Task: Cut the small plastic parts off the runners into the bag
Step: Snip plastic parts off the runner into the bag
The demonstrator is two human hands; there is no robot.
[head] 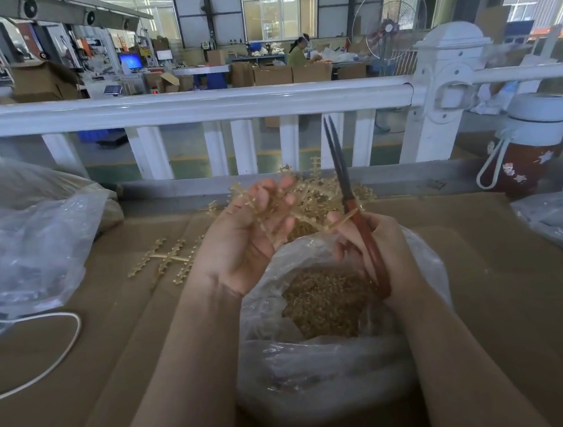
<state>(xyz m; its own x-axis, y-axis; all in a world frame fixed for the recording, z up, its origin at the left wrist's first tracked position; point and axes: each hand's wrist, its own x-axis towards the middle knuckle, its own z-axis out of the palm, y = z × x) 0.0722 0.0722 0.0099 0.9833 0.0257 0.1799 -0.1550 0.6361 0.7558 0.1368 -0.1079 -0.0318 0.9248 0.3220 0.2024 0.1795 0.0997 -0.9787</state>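
Observation:
My left hand point(248, 237) is raised palm-up above the bag, its fingers curled round a tan plastic runner point(311, 215) with small parts along its branches. My right hand point(376, 249) grips scissors point(348, 189) with red handles; the dark blades point up and away, nearly together. A clear plastic bag point(323, 374) stands open under both hands, holding a heap of small tan cut parts point(326, 302). A pile of more runners point(326, 188) lies behind the hands. Another runner point(167, 258) lies flat on the cardboard to the left.
Brown cardboard point(99, 368) covers the table. A large crumpled clear bag point(24, 238) sits at the left with a white cord point(63, 351) below it. A red bottle with a white lid point(528, 151) stands at the right, another bag point(562, 220) beside it. A white railing point(194, 108) runs behind.

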